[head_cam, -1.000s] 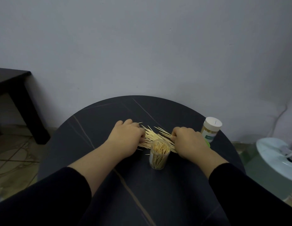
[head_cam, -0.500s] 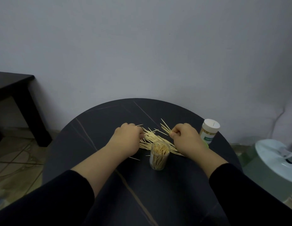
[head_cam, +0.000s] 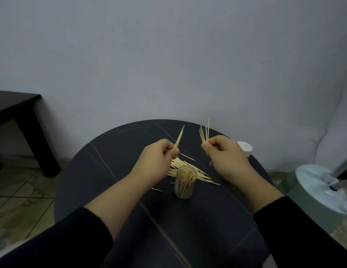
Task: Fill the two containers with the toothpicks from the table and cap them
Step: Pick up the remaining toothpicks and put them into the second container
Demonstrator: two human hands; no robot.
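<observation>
The filling of the open container is judged to be the step in hand. A tight bundle of thin, pale wooden toothpicks (head_cam: 179, 137) is pinched in the left hand (head_cam: 157, 159), and a looser, fanned bundle (head_cam: 204, 133) is pinched between thumb and fingers of the right hand (head_cam: 225, 155). Both are held tips-up above the round, dark, faintly veined worktop (head_cam: 110, 171).

Between the hands, nearer the person, the clear plastic cylindrical container (head_cam: 185, 182) stands upright and uncapped, partly filled with picks. Just behind it a loose heap of toothpicks (head_cam: 188, 168) lies flat, with a few strays beside it. A white-capped container (head_cam: 245, 148) is seen past the right hand, already closed.

Next, the bundles would need to be squared up and lowered end-first into the narrow mouth; splayed picks are likely to catch on the rim.
</observation>
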